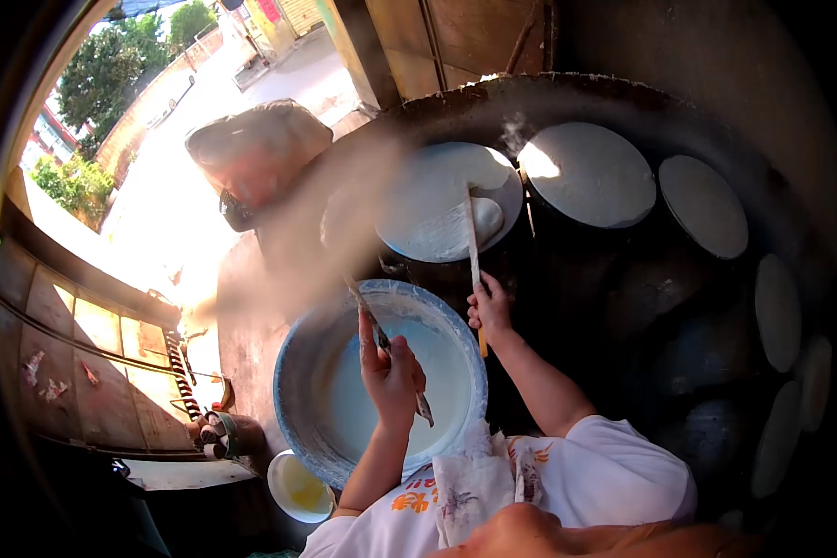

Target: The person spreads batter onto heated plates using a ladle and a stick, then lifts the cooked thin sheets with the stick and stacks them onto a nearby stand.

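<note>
My left hand (392,374) is closed round a thin, smeared stick (374,321) above a large blue-rimmed basin (293,423) of pale liquid. In my right hand (491,305) is the handle of a long flat scraper (472,232). Its pale blade lies across a round griddle (423,219) coated with white batter. A smooth white lump (486,216) sits beside the blade, on the right part of that griddle.
More round griddles (590,175) with pale sheets curve along the right. A covered bundle (259,149) stands at the upper left. A small bowl (299,485) with yellow contents is below the basin. Steam rises between two griddles.
</note>
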A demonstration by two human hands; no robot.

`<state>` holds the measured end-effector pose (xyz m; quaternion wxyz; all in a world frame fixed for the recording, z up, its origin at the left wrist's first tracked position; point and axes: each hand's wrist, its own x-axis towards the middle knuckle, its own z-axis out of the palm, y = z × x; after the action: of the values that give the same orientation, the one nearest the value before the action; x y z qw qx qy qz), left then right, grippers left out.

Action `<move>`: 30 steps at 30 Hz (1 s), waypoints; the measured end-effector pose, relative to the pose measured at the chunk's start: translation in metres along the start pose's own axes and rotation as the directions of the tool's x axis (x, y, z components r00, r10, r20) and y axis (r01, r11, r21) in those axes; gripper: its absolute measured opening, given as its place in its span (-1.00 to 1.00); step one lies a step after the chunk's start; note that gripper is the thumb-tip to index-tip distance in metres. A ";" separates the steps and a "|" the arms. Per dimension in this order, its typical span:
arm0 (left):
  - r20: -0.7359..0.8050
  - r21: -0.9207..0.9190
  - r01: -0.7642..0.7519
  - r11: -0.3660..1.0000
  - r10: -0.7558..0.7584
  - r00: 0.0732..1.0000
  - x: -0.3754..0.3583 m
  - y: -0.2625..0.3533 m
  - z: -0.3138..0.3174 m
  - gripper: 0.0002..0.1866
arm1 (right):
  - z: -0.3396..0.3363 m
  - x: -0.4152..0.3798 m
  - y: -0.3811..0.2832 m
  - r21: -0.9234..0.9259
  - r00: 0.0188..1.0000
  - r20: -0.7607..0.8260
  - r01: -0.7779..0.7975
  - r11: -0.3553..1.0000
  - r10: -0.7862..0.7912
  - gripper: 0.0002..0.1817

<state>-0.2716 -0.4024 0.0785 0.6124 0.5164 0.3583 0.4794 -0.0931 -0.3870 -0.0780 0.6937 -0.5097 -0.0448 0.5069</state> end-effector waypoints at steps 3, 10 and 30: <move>0.014 -0.007 -0.036 0.999 0.036 0.999 0.014 -0.007 0.001 -0.35 | -0.034 -0.022 0.006 -0.217 0.990 0.081 -0.096 0.971 0.116 -0.65; 0.032 0.016 -0.026 1.000 0.025 0.999 0.027 -0.013 0.027 -0.34 | -0.096 0.005 -0.076 -0.231 0.990 0.026 -0.130 0.964 0.140 -0.63; 0.089 0.178 0.055 0.982 -0.072 0.993 0.123 -0.070 0.191 -0.36 | -0.150 0.173 -0.159 -0.611 0.927 0.298 0.370 0.700 -0.229 -0.61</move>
<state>-0.0433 -0.3398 0.0567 0.5958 0.5789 0.3860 0.4010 0.1818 -0.3507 -0.1083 0.5353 -0.6525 -0.3718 0.3866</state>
